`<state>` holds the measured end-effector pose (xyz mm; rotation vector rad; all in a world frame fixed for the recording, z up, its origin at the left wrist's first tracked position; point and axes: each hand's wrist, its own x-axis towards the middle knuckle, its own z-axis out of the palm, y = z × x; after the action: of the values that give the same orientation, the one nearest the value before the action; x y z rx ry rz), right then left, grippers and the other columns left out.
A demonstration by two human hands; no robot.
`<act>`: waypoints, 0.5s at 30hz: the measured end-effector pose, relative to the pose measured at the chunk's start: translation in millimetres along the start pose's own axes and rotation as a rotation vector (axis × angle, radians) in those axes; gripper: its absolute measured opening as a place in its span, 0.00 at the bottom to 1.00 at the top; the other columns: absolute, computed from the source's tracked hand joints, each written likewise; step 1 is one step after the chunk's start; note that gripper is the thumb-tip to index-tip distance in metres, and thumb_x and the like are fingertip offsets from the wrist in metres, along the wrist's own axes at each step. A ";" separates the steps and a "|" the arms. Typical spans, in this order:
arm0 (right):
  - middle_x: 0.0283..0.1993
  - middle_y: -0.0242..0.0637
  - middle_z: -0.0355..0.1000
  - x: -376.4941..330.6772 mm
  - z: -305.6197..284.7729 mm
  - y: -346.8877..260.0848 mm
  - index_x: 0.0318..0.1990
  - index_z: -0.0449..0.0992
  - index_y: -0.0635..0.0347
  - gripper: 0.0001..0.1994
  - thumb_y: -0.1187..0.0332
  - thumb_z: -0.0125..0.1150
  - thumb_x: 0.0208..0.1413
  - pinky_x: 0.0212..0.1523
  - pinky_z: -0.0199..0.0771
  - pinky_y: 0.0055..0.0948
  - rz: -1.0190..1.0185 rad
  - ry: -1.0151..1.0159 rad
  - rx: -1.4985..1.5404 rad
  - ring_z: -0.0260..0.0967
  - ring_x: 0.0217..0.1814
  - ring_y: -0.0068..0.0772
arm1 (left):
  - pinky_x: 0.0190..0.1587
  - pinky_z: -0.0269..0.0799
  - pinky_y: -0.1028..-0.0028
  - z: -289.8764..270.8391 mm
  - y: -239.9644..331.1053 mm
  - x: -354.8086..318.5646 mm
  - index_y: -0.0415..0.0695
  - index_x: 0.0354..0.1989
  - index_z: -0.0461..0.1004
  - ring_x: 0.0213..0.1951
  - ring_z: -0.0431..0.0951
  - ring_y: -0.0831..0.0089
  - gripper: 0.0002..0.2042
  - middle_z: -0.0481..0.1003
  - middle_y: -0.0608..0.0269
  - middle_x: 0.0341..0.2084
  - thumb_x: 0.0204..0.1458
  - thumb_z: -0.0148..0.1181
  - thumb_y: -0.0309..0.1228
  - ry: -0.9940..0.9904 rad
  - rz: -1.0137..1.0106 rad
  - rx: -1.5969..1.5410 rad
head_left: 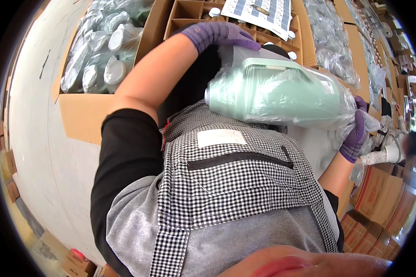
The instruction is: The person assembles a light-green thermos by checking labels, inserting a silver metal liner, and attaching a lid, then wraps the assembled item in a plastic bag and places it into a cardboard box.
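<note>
A pale-green insulated jug [282, 94] lies sideways across my front, its handle [272, 64] on the far side. A clear plastic bag [326, 104] wraps it, with crinkled film bunched at the right end. In a purple glove, my right hand [356, 131] is closed around that gathered film. My left hand [224, 36], also in a purple glove, reaches over beyond the jug's left end. Film stretches up to it and it looks closed on the bag's edge, though its fingertips are partly hidden.
An open carton [85, 104] of bagged jugs stands on the left. Ahead is a divided carton [185, 9] with white-capped items and a printed sheet [259, 14] on top. More cartons of bagged goods [330, 51] line the right. Another person's arm [374, 158] shows at far right near stacked boxes [376, 194].
</note>
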<state>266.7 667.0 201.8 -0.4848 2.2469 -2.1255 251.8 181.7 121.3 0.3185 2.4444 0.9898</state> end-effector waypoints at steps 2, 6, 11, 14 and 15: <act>0.62 0.44 0.67 2.3 18.6 -18.5 0.62 0.67 0.70 0.27 0.65 0.62 0.57 0.70 0.55 0.37 -0.014 -0.007 -0.257 0.62 0.66 0.38 | 0.63 0.69 0.60 -6.2 -5.3 11.2 0.52 0.67 0.67 0.57 0.75 0.61 0.41 0.73 0.54 0.59 0.52 0.53 0.68 -0.163 -0.021 0.023; 0.67 0.51 0.65 17.8 95.9 -64.8 0.65 0.65 0.66 0.32 0.62 0.65 0.54 0.72 0.54 0.39 -0.433 -0.351 -0.900 0.58 0.72 0.48 | 0.55 0.77 0.65 -14.5 34.5 -1.5 0.48 0.66 0.67 0.52 0.78 0.66 0.40 0.77 0.53 0.53 0.52 0.60 0.64 -0.358 -0.164 0.051; 0.58 0.47 0.72 44.1 176.0 -52.0 0.59 0.71 0.61 0.28 0.60 0.67 0.52 0.60 0.70 0.40 -0.275 -0.907 -0.898 0.70 0.59 0.49 | 0.57 0.75 0.65 -28.1 22.2 -19.9 0.50 0.66 0.68 0.55 0.76 0.65 0.38 0.77 0.54 0.52 0.52 0.61 0.62 -0.407 -0.031 0.050; 0.50 0.45 0.76 45.8 159.9 -40.0 0.54 0.75 0.62 0.23 0.59 0.67 0.53 0.54 0.74 0.40 -0.270 -0.862 -0.839 0.74 0.52 0.48 | 0.59 0.73 0.66 -6.8 38.2 -53.0 0.46 0.64 0.70 0.53 0.78 0.64 0.38 0.77 0.55 0.51 0.52 0.61 0.61 -0.116 0.066 0.216; 0.47 0.45 0.77 44.5 155.9 -39.1 0.52 0.76 0.62 0.22 0.59 0.66 0.53 0.52 0.74 0.40 -0.298 -0.818 -0.787 0.75 0.49 0.47 | 0.60 0.72 0.66 -8.9 31.9 -61.6 0.45 0.63 0.71 0.53 0.78 0.64 0.37 0.77 0.54 0.51 0.53 0.61 0.61 -0.132 0.056 0.104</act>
<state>266.7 503.9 236.7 -1.4369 2.4011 -0.6971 301.2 175.6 170.5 0.4744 2.3822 0.8386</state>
